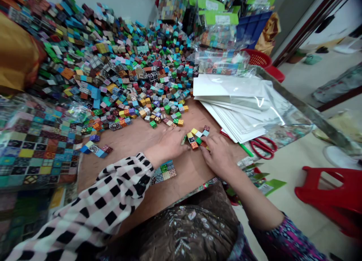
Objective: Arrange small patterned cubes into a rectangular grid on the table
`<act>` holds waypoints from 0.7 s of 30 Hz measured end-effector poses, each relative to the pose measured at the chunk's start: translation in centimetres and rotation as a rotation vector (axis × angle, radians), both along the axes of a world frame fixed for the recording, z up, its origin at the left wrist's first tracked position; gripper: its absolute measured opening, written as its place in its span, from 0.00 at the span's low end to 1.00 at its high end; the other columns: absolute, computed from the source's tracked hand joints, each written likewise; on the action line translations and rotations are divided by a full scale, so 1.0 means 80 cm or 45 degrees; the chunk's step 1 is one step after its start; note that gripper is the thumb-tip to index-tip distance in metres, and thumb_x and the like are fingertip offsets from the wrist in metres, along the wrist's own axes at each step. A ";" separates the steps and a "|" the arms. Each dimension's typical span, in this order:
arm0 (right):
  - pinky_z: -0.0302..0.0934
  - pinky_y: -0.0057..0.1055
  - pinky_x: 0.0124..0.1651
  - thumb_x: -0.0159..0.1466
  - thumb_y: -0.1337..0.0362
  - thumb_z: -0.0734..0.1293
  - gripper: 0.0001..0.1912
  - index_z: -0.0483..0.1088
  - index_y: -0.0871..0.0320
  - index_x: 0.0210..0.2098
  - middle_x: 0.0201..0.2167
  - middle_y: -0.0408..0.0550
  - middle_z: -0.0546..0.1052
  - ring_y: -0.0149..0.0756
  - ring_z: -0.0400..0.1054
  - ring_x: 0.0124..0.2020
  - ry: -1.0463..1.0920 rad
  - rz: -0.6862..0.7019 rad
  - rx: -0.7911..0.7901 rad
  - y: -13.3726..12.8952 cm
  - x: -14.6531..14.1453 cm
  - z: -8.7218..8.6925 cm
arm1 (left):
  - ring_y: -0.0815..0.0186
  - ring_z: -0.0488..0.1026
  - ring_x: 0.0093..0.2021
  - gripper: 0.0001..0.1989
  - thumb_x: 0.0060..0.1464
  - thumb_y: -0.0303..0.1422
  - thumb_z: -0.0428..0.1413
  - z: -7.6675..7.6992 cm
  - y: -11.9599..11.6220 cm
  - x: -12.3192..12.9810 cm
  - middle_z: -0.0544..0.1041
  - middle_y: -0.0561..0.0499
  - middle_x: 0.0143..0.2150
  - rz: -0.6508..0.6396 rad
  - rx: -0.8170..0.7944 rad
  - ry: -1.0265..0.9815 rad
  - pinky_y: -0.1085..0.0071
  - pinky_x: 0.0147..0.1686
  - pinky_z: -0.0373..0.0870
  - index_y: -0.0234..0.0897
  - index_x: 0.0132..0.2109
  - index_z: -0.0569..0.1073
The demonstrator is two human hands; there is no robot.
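Note:
Small colourful patterned cubes lie in a little cluster on the brown board, between my two hands. My left hand rests on the board with curled fingers, pinching a small greenish cube at the fingertips. From the right, my right hand reaches in, its thumb and fingers closed on a cube at the cluster's edge. Below my left wrist sits a block of joined cubes, partly covered by the sleeve. Another short group of cubes lies farther left.
A big heap of loose cubes fills the back of the board. White cards in clear plastic, red scissors and a green pen lie right. Bagged cubes stand left; a red stool is on the floor.

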State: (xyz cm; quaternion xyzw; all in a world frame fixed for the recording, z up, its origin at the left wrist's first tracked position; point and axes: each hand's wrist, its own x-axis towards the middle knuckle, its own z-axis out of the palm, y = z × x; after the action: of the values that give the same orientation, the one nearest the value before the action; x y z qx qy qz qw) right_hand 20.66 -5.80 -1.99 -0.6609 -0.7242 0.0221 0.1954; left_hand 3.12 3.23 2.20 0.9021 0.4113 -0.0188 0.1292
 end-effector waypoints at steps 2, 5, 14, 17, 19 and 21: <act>0.59 0.45 0.48 0.68 0.65 0.58 0.16 0.71 0.61 0.50 0.42 0.58 0.75 0.51 0.64 0.47 0.021 0.012 0.014 -0.001 -0.002 -0.002 | 0.48 0.67 0.57 0.27 0.55 0.41 0.58 -0.003 -0.001 0.001 0.73 0.40 0.56 -0.001 0.022 -0.001 0.52 0.55 0.64 0.37 0.60 0.68; 0.59 0.44 0.47 0.68 0.65 0.58 0.16 0.72 0.63 0.50 0.43 0.58 0.75 0.50 0.65 0.47 0.047 0.029 0.021 -0.002 -0.002 -0.003 | 0.47 0.67 0.57 0.29 0.55 0.42 0.58 -0.004 -0.005 0.000 0.72 0.40 0.56 -0.010 0.068 0.006 0.52 0.54 0.64 0.37 0.62 0.66; 0.59 0.42 0.47 0.68 0.66 0.59 0.15 0.72 0.63 0.50 0.43 0.58 0.75 0.49 0.65 0.45 0.037 0.059 -0.024 0.000 -0.003 0.002 | 0.46 0.68 0.52 0.31 0.57 0.46 0.55 0.014 0.000 0.006 0.70 0.39 0.51 -0.202 0.137 0.164 0.54 0.48 0.65 0.45 0.66 0.63; 0.59 0.43 0.48 0.68 0.66 0.59 0.15 0.72 0.62 0.50 0.43 0.57 0.75 0.49 0.65 0.46 0.041 0.062 -0.032 -0.001 -0.002 0.003 | 0.47 0.69 0.50 0.29 0.57 0.48 0.55 0.022 0.004 0.010 0.71 0.39 0.50 -0.231 0.133 0.221 0.55 0.47 0.65 0.44 0.62 0.67; 0.59 0.43 0.48 0.68 0.66 0.59 0.15 0.72 0.61 0.50 0.43 0.57 0.75 0.49 0.65 0.46 0.039 0.054 -0.028 -0.003 0.000 0.003 | 0.47 0.69 0.51 0.29 0.57 0.48 0.55 0.026 0.004 0.013 0.71 0.39 0.51 -0.236 0.122 0.239 0.55 0.47 0.65 0.44 0.62 0.67; 0.59 0.43 0.49 0.68 0.66 0.59 0.15 0.72 0.61 0.49 0.43 0.57 0.75 0.49 0.66 0.46 0.036 0.048 -0.027 -0.005 0.004 0.003 | 0.47 0.68 0.51 0.28 0.58 0.47 0.55 0.026 0.005 0.015 0.71 0.39 0.51 -0.235 0.100 0.245 0.56 0.47 0.64 0.44 0.62 0.67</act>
State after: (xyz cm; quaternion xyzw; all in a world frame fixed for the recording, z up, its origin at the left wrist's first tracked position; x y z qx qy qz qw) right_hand 20.97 -6.21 -1.74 -0.6488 -0.7335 0.0429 0.1982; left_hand 4.32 3.63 4.31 0.9344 0.3377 -0.1008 0.0515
